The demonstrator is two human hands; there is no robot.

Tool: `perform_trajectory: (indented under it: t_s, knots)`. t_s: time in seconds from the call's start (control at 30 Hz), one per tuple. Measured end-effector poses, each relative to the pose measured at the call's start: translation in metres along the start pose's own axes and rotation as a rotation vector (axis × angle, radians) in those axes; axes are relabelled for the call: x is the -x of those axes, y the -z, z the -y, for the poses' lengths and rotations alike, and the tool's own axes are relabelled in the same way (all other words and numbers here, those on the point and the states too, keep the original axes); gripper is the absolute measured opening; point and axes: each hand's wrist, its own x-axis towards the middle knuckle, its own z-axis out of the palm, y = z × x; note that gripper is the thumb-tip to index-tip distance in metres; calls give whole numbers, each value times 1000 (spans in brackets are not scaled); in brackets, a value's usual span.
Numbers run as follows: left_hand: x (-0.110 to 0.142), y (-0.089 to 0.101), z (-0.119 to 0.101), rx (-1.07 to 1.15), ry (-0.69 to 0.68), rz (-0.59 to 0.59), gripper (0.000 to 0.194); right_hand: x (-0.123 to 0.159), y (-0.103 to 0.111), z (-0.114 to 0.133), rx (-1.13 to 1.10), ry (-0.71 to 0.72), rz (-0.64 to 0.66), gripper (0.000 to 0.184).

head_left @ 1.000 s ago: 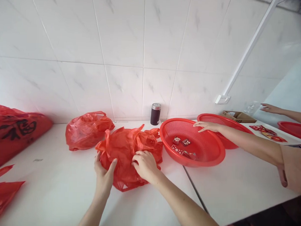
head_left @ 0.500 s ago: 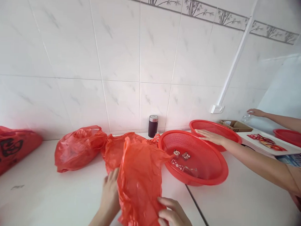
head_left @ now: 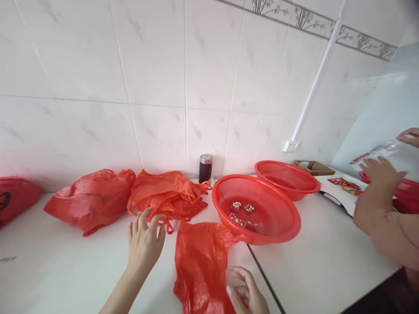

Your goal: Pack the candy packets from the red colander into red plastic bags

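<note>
One red plastic bag point(head_left: 201, 262) lies flat on the white counter point(head_left: 71, 271) in front of me. My right hand point(head_left: 247, 298) rests on its lower right edge with fingers loosely bent and apart. Spread open, my left hand point(head_left: 144, 241) hovers just in front of a heap of crumpled red bags point(head_left: 167, 194) and holds nothing. To the right of the flat bag stands a red mesh basket point(head_left: 282, 230) with several small wrapped sweets point(head_left: 242, 211) inside.
A stuffed red bag point(head_left: 91, 198) and another with black print point(head_left: 8, 200) lie to the left. A dark canister point(head_left: 205, 168), a second red basket point(head_left: 287, 178) and a cardboard box point(head_left: 314, 167) stand by the wall. A co-worker's hands point(head_left: 381, 172) handle clear plastic at right.
One bag was pulled off the heap toward me and laid flat. My left hand let go and moved toward the heap. The co-worker's hand left the basket and went right.
</note>
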Motion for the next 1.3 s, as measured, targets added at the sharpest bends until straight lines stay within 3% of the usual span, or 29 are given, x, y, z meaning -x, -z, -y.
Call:
perform_trajectory:
  t_s: [0.1, 0.27, 0.33, 0.5, 0.7, 0.8, 0.93, 1.0, 1.13, 1.3]
  knots:
    - [43, 18, -27, 162, -56, 53, 26, -10, 13, 20, 125, 19, 180, 32]
    - [102, 20, -54, 487, 38, 535, 24, -22, 4, 55, 237, 28, 287, 20]
    - [115, 19, -58, 544, 125, 611, 30, -24, -3, 64, 131, 65, 298, 22]
    - [124, 24, -67, 528, 111, 585, 39, -22, -9, 70, -76, 84, 341, 30]
    - [124, 21, -74, 514, 94, 561, 18, -8, -4, 75, -214, 63, 543, 34]
    - [122, 20, -68, 622, 136, 520, 26, -3, -1, 76, -170, 103, 444, 27]
    - [120, 27, -63, 642, 244, 379, 37, 1, -3, 73, -116, 118, 302, 11]
    - [122, 33, -68, 670, 279, 417, 34, 4, -9, 72, -171, 110, 311, 10]
    - [127, 36, -80, 907, 416, 655, 32, 14, -24, 72, -394, 76, 332, 6]
    - [129, 31, -82, 1090, 518, 631, 32, 21, -32, 68, -416, 123, 263, 9]
